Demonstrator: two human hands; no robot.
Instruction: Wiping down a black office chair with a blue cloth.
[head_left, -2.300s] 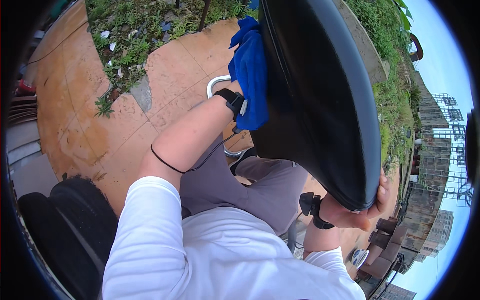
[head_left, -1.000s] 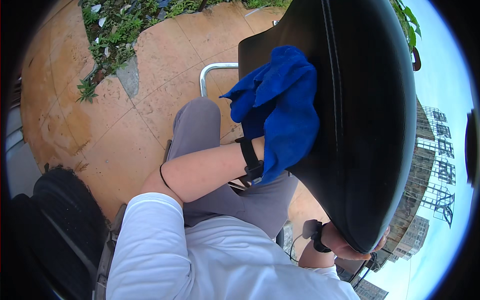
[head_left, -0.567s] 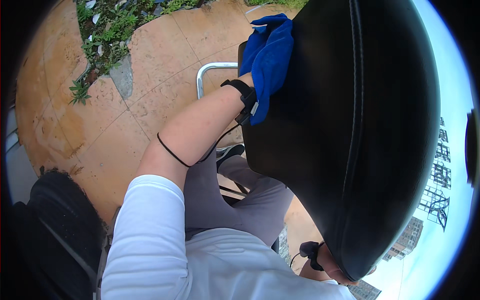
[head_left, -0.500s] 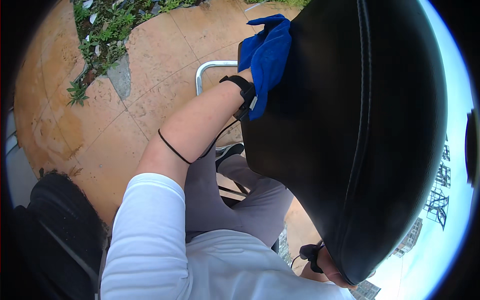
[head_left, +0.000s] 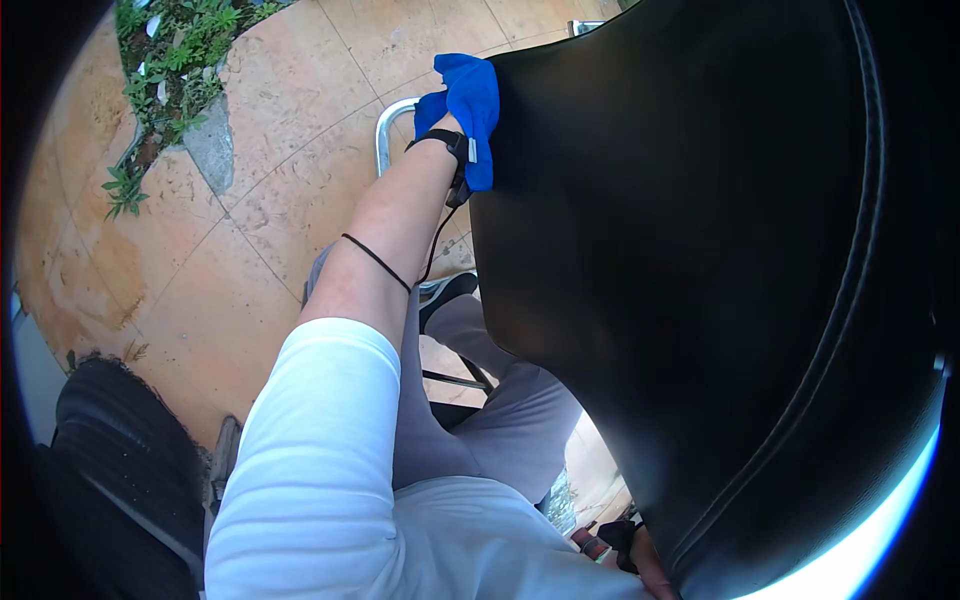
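At twelve o'clock, our left hand (head_left: 448, 122) lay under a blue cloth (head_left: 476, 98) at the edge of a black padded piece (head_left: 650, 210), which spread from twelve to five; we could not tell how that hidden grip stood. Our right hand (head_left: 650, 566) showed against the piece's lower end at five, its grip likewise out of sight. The cloth covered only one edge, leaving the face toward the stitched seam (head_left: 836, 325) at three bare; how much was done or left, we could not judge. We counted one cloth, one padded piece, two hands and one bent metal tube (head_left: 382, 140) at eleven.
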